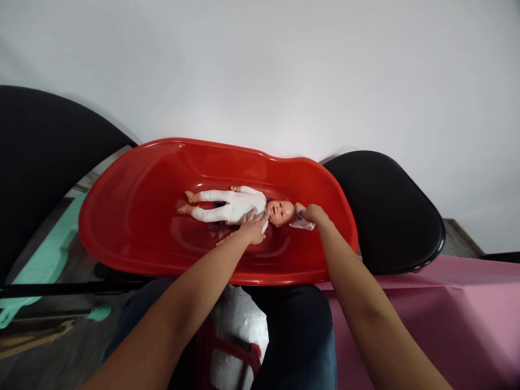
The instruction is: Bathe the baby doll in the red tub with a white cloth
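A baby doll (238,205) in white clothes lies on its back in a red plastic tub (134,216), head to the right. My left hand (254,226) rests on the doll's chest and shoulder, fingers laid flat against it. My right hand (313,214) is closed around a small white cloth (303,222) pressed beside the top of the doll's head (281,212).
The tub rests over my lap in dark trousers (292,336). A black round seat (390,211) stands to the right, another black shape (36,162) at left. A pink sheet (455,314) lies at lower right, and a white bag (239,336) sits between my legs.
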`<state>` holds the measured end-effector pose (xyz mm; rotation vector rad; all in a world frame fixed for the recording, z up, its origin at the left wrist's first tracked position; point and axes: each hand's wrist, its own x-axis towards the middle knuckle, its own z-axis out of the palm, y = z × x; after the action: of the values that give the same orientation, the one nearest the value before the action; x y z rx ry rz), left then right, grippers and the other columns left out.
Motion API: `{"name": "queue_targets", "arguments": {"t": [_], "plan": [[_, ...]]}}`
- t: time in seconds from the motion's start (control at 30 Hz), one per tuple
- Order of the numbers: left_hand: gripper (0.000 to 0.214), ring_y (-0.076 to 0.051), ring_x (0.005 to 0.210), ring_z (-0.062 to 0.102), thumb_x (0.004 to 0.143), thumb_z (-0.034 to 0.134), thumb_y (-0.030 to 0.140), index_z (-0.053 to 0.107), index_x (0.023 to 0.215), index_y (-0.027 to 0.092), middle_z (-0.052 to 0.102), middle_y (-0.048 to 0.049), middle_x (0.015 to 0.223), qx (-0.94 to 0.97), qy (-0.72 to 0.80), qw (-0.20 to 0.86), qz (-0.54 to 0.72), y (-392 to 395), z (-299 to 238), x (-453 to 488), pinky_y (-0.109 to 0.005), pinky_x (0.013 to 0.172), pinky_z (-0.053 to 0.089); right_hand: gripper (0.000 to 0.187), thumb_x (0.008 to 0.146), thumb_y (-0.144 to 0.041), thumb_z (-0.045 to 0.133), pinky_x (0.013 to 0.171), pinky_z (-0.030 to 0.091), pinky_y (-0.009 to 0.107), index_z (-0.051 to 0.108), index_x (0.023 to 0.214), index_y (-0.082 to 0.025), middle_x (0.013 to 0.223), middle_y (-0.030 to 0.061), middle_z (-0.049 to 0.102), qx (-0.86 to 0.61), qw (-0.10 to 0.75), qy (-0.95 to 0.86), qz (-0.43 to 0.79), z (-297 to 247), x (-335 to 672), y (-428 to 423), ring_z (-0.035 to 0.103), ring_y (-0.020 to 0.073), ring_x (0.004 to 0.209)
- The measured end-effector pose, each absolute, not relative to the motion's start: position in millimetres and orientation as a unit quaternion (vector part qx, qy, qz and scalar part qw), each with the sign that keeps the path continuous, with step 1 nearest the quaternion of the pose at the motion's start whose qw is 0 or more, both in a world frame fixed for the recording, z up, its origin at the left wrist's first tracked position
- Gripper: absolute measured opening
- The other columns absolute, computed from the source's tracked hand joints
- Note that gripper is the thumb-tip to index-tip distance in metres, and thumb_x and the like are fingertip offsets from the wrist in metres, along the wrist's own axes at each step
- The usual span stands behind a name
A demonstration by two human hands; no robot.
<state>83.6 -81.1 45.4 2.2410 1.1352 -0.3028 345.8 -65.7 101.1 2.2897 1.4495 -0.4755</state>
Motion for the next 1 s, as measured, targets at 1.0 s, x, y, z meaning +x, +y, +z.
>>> {"name": "queue_targets", "arguments": {"t": [1.0], "plan": [[0.100,-0.036,0.166,-0.015,0.097,0.058,0.044,-0.001,0.177,0.031,-0.003,0.0062,0.181,0.841,0.440,0.285,-0.132,-83,46,83,-0.060,0.133,0.006,0.029,0.102,-0.034,0.063,0.097,0.054,0.028,0.077,0.113,-0.010,0.111,0.0144,0.078,0.720,-0.162,0.565,-0.369,78,325,-23,0.069,0.0234,0.105]]}}
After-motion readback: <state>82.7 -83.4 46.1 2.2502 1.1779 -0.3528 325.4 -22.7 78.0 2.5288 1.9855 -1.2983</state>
